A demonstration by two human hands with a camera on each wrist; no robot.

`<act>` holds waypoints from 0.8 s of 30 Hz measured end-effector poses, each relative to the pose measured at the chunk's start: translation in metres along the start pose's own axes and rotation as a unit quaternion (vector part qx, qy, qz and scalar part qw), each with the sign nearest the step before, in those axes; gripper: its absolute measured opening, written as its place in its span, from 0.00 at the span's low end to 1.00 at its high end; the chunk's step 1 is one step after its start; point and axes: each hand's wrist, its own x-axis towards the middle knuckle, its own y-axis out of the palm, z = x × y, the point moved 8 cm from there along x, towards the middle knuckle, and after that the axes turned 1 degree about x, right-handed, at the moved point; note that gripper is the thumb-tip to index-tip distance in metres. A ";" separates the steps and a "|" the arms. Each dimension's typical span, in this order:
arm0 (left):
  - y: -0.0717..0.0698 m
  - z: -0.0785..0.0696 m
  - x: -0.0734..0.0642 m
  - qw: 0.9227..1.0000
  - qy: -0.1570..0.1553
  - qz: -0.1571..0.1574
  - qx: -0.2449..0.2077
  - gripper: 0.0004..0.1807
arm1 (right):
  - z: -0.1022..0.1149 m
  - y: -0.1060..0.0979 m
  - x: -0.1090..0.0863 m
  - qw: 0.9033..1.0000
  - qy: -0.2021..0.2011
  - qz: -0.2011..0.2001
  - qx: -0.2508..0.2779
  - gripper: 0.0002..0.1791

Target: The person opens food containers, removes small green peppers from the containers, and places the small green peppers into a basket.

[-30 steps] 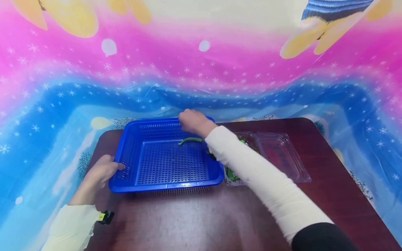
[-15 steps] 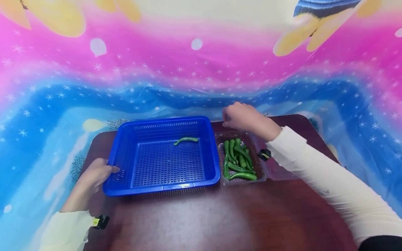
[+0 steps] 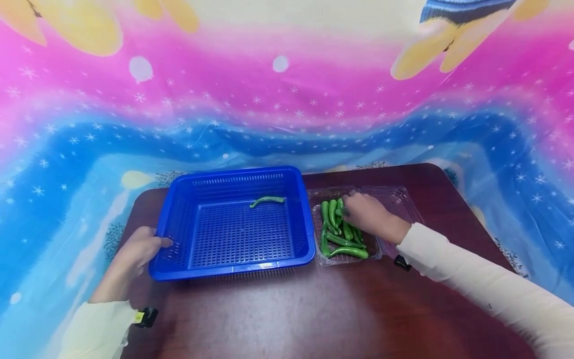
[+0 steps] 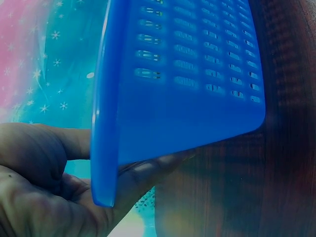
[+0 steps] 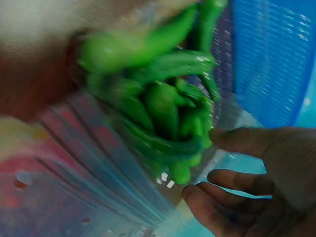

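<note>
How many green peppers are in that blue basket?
1: a green pepper, lying toward the far right of the blue basket. More peppers overlap in the clear tray beside it, where the right hand may hide some.

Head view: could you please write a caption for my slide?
Left hand gripping a blue basket, right hand at the green peppers in a clear plastic container.

Left hand [image 3: 139, 249]: grips the left rim of the basket [image 3: 233, 269], thumb over the edge
Basket: blue, slotted, one green pepper [image 3: 267, 200] lying toward its back right
Right hand [image 3: 368, 210]: reaches into the peppers [image 3: 344, 240] at the back of the clear box [image 3: 375, 253]
Box: just right of the basket
Lid [image 3: 399, 196]: clear, right of the box, partly hidden
Table [image 3: 287, 309]: dark reddish brown
Cloth [image 3: 278, 112]: pink and blue, snowflakes
</note>
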 end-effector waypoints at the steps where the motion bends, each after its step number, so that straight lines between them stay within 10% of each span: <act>1: 0.000 0.000 0.000 1.000 0.001 0.000 0.001 0.24 | 0.000 0.005 0.000 1.000 -0.001 0.002 -0.009 0.22; 24: 0.001 -0.002 -0.002 1.000 0.005 -0.003 -0.002 0.27 | 0.009 0.021 -0.006 0.998 -0.003 -0.059 -0.015 0.12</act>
